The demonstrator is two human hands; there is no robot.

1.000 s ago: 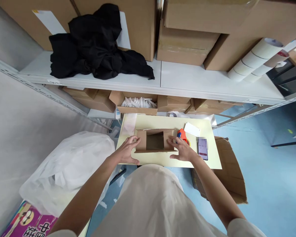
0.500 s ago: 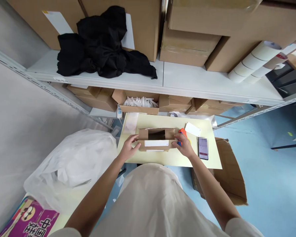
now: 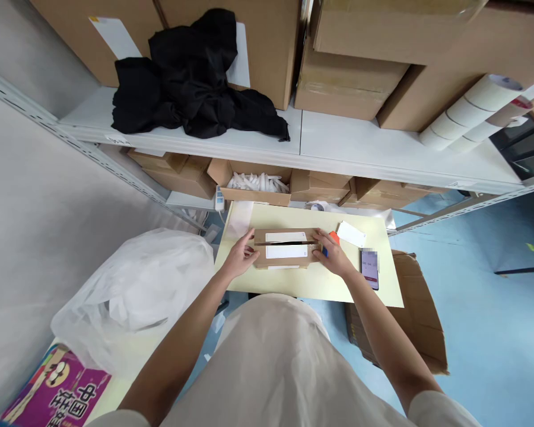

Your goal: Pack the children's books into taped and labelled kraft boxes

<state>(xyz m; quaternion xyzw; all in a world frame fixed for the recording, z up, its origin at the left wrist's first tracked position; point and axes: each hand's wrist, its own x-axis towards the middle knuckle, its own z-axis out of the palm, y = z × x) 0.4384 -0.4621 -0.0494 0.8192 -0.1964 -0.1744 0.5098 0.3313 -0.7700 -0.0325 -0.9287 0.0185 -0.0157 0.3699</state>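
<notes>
A small cardboard box (image 3: 285,263) sits on the pale yellow table (image 3: 271,287). Its two long top flaps are folded nearly level, with a narrow dark gap between them and a white label split across both. My left hand (image 3: 241,256) grips the box's left end, thumb at the near side and fingers at the far side. At the right end, my right hand (image 3: 331,254) holds the box the same way. Partly hidden behind that hand is an orange and blue tool (image 3: 333,237), probably a tape dispenser.
To the right lie a white card (image 3: 351,233) and a phone (image 3: 369,270). Shelves with cartons and black cloth (image 3: 196,77) rise beyond the table. A white plastic bag (image 3: 137,284) bulges at left; a large open carton (image 3: 416,314) stands on the floor at right.
The box's top flaps have come down from standing open to almost meeting, hiding the inside. Both hands stay at the box's ends. The whole view has shifted slightly.
</notes>
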